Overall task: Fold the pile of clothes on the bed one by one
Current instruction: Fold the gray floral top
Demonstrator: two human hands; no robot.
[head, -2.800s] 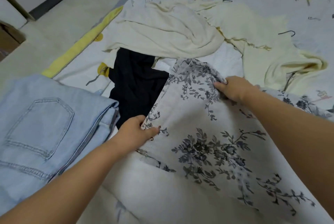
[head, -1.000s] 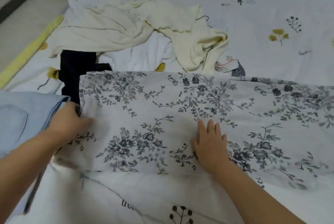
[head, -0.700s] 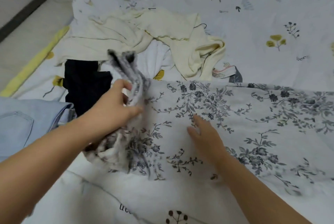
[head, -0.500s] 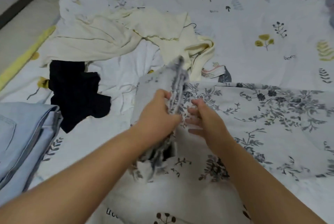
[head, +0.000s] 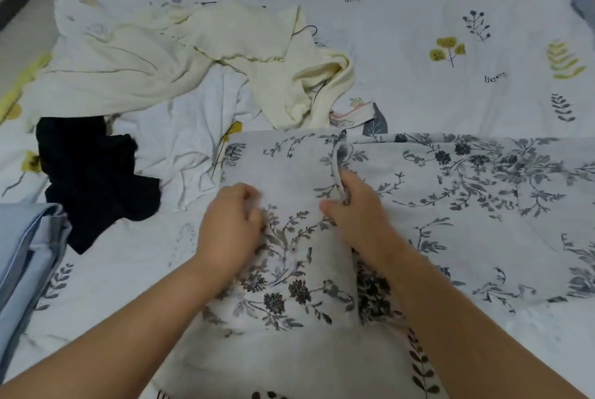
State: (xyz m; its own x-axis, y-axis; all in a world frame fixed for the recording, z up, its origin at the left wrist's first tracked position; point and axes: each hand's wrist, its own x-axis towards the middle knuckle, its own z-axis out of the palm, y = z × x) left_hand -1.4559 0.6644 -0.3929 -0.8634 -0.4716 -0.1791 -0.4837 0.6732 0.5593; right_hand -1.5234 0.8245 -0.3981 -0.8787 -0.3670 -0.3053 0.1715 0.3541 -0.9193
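A white garment with a grey floral print (head: 457,192) lies spread across the bed in front of me, its left end folded over toward the right. My left hand (head: 230,228) rests with curled fingers on the folded flap near its left edge. My right hand (head: 355,208) pinches the flap's free edge, which stands up as a thin ridge. Behind lie a cream garment (head: 167,57), a white one (head: 196,141) and a black one (head: 93,173), all unfolded.
Folded light-blue jeans (head: 25,257) lie at the left edge of the bed. The bed sheet (head: 434,28) is white with small plant prints. A yellow border and the floor (head: 19,38) show at the far left.
My left hand has carried the floral garment's left end over to the right and laid it down as a flap. My right hand moved from pressing the cloth to pinching the flap's edge.
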